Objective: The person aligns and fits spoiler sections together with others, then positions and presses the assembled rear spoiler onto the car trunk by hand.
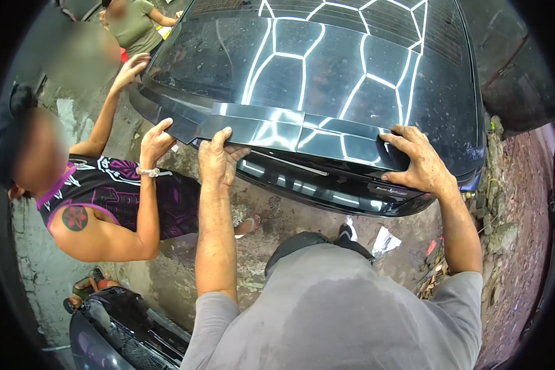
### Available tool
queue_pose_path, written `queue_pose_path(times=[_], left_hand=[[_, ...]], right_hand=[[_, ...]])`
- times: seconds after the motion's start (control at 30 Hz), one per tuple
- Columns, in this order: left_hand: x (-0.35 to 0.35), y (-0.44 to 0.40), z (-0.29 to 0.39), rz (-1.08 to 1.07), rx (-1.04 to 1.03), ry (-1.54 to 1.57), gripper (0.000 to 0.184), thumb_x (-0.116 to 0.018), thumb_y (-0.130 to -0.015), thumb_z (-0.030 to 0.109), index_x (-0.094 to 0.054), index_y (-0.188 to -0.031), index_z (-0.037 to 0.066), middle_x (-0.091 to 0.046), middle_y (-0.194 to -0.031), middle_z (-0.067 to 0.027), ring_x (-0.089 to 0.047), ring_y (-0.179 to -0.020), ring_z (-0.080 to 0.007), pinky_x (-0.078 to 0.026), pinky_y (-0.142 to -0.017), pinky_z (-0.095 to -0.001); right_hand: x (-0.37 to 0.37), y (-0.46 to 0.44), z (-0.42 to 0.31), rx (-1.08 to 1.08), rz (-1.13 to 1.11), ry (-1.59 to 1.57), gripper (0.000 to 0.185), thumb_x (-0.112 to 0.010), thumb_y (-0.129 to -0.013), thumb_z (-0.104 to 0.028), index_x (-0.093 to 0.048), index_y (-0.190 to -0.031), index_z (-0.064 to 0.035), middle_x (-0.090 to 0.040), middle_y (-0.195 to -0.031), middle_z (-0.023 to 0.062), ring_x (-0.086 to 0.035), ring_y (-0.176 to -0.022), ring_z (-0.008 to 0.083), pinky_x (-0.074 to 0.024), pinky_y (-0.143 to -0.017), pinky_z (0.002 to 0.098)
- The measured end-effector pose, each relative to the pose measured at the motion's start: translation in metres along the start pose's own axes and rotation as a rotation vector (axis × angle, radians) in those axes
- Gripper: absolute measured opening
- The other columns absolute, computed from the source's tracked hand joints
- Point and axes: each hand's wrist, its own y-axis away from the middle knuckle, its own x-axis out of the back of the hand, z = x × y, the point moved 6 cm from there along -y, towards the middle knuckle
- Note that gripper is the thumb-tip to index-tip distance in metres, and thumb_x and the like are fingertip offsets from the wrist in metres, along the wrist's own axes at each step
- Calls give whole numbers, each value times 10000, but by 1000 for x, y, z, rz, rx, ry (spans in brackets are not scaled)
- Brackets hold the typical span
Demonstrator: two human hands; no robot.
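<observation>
The strip, long, dark and shiny, lies along the near edge of the car's back lid. It has a thin line down its middle. The left hand holds its left end, thumb on top and fingers bent underneath. The right hand grips the right end, with fingertips over the far edge and thumb by the near edge. Just left is a dark side piece. I cannot tell if it is joined to the strip. The other person pinches it with their near hand. Their far hand is up by the car's left side; I cannot tell if it touches.

If one hand pulls harder than the rest, the strip could twist or crack, maybe at the line. If a thumb slips, an end could drop and scratch the paint or the bumper.

The near edge sticks out over a dark gap, so fingers could get nipped. On the left, the other person's arms take up the room. On the right there is rubble to trip on. Some ground shows below the left hand, and paper lies on the right.
</observation>
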Motion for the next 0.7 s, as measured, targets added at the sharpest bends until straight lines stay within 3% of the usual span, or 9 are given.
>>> queue_pose_path(times=[0.17, 0.33, 0.53, 0.63, 0.7], left_hand=[[-12, -7, 9, -23, -17, -11, 251, -637, -930, 116, -631, -1086, -80, -725, -925, -163, -747, -712, -263, -659, -582, -358], [0, -24, 6, -19, 11, -11, 327, -637, -936, 109, -572, -1219, -42, -714, -1015, -151, -747, -783, -266, -658, -579, -366], [-4, -32, 12, -33, -20, 15, 319, -618, -944, 104, -570, -1226, -38, -709, -1031, -149, -742, -811, -249, -656, -590, -361], [-13, -29, 20, -14, -87, -36, 324, -628, -939, 107, -577, -1224, -39, -703, -1039, -139, -737, -853, -245, -656, -614, -392], [-9, -29, 15, 1, -46, -46, 384, -663, -908, 108, -560, -1273, 52, -671, -1140, -119, -720, -931, -250, -639, -731, -450]], right_hand=[[9, -11, 0, -35, 15, -4, 782, -888, -633, -295, -616, -1338, -96, -539, -1372, 195, -495, -1284, 381, -389, -1093, 477], [7, -23, -13, -29, 19, -11, 787, -897, -602, -258, -625, -1319, -82, -544, -1360, 198, -504, -1270, 369, -393, -1081, 468], [4, -35, -18, -30, 27, -24, 776, -903, -595, -243, -634, -1304, -79, -547, -1349, 205, -506, -1265, 372, -389, -1084, 466], [2, -39, -19, -13, 29, -15, 786, -907, -586, -244, -634, -1303, -73, -548, -1341, 208, -509, -1258, 376, -391, -1078, 465], [0, -43, -23, 1, 37, -7, 796, -910, -574, -249, -635, -1298, -65, -549, -1334, 212, -513, -1248, 377, -395, -1071, 465]])
